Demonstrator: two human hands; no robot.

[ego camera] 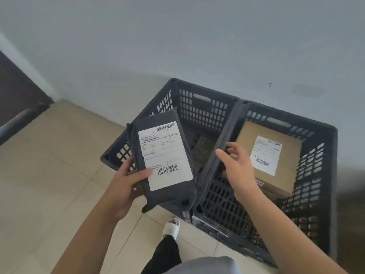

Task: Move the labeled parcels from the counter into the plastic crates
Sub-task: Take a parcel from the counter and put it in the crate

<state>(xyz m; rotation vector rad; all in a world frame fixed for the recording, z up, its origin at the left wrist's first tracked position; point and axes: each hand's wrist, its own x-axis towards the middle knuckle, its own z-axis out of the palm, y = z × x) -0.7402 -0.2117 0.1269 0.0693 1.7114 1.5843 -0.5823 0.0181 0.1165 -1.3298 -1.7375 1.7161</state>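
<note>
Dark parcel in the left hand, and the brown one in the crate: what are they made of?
The dark parcel looks like a matte grey plastic mailer bag: soft creased edges, loose corner flaps. The brown parcel looks like plain cardboard: flat tan faces, crisp edges. Both carry white paper labels.

Left crate (199,107) open-topped and roomy, right crate (308,123) floor half-covered by brown parcel (266,155).

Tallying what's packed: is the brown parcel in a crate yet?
In. The brown parcel lies label-up inside the right crate, below its rim and enclosed by its slotted walls.
</note>
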